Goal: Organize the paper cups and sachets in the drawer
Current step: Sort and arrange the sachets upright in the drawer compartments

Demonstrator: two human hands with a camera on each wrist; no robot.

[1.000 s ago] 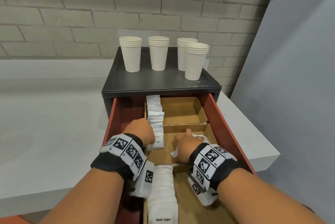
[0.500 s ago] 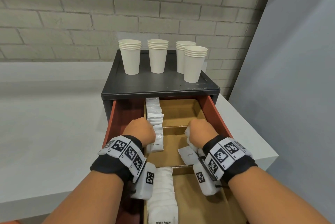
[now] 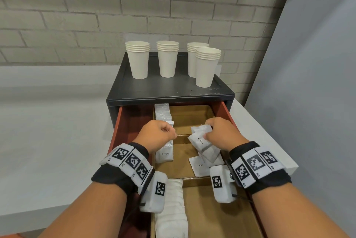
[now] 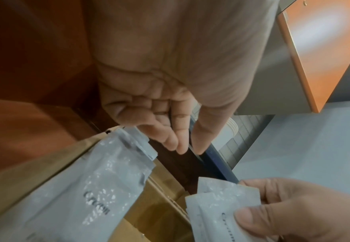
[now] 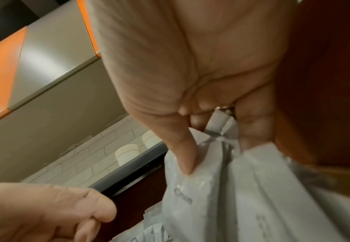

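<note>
White "Cream" sachets, pinched by the right hand, should be squared and stood upright beside the filed sachet row; the left hand, loosely curled, holds nothing.

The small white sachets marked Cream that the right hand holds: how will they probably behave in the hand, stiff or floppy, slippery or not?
The white Cream sachets probably are floppy: they fan out and sag below the right hand. Their glossy wrapping looks smooth, so some may slide out of a loose grip. They seem light, since one hand pinches several at once.
</note>
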